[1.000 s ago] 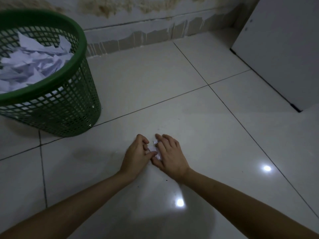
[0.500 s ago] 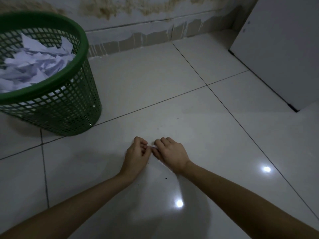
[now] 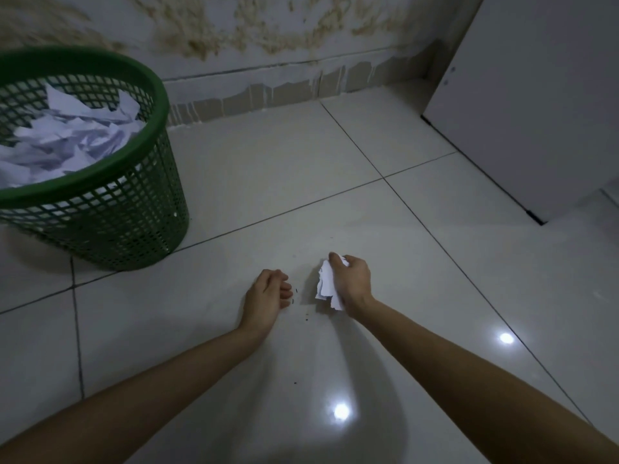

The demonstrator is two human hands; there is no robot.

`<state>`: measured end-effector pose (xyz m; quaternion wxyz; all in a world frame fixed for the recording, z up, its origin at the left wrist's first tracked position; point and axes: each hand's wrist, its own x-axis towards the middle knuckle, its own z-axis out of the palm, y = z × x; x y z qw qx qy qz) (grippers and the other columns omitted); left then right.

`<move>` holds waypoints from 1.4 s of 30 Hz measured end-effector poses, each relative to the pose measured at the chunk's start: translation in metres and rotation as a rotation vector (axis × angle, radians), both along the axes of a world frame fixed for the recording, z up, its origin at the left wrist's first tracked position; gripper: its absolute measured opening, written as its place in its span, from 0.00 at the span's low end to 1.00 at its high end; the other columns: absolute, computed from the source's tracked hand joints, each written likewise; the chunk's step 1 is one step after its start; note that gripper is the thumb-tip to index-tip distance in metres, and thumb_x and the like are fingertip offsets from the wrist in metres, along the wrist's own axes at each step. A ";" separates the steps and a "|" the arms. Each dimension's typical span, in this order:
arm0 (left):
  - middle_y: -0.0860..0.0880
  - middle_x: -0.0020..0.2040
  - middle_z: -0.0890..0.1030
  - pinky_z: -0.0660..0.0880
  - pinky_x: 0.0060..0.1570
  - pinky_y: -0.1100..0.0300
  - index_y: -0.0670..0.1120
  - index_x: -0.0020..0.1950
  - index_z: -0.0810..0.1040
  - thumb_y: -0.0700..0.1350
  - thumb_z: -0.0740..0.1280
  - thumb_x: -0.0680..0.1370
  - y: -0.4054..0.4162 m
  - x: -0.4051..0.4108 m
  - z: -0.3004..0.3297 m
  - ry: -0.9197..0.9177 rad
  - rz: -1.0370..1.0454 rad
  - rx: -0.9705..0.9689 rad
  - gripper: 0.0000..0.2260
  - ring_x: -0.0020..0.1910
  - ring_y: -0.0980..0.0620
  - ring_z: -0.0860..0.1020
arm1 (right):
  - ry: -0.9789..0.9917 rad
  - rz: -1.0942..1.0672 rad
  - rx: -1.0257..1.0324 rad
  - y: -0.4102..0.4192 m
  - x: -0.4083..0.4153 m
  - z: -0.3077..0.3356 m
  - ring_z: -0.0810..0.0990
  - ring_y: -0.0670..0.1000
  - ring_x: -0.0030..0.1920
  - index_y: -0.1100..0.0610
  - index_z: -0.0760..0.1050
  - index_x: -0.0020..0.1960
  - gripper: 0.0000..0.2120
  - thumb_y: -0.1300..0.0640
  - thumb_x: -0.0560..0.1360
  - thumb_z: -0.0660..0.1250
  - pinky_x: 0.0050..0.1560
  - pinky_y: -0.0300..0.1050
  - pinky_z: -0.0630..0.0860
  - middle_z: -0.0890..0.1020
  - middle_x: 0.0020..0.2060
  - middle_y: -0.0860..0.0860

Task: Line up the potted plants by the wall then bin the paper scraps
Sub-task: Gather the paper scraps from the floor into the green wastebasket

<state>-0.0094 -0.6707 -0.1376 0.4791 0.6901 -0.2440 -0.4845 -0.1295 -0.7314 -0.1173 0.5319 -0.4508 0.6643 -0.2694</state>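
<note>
My right hand [image 3: 351,283] grips a bunch of white paper scraps [image 3: 325,284] just above the tiled floor, the scraps sticking out on its left side. My left hand [image 3: 268,293] is a short way to the left, near the floor, fingers curled with nothing visible in them. A green mesh bin [image 3: 110,226] stands at the far left, holding many white paper scraps [image 3: 63,145]. No potted plants are in view.
The stained wall [image 3: 268,45] and its skirting run along the back. A white cabinet or door panel [image 3: 522,105] stands at the right. A few tiny dark specks [image 3: 306,319] lie on the glossy floor tiles near my hands.
My hands were together over the scraps on the floor. Now they have parted, and my right hand has lifted slightly with the bunch of scraps in it.
</note>
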 end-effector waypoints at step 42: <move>0.46 0.44 0.75 0.74 0.36 0.59 0.49 0.50 0.77 0.54 0.63 0.72 0.084 0.065 -0.019 -0.955 -1.209 -0.479 0.12 0.44 0.55 0.69 | -0.191 -0.011 0.302 0.038 0.027 -0.006 0.71 0.56 0.31 0.61 0.72 0.42 0.01 0.63 0.73 0.62 0.32 0.48 0.77 0.73 0.33 0.60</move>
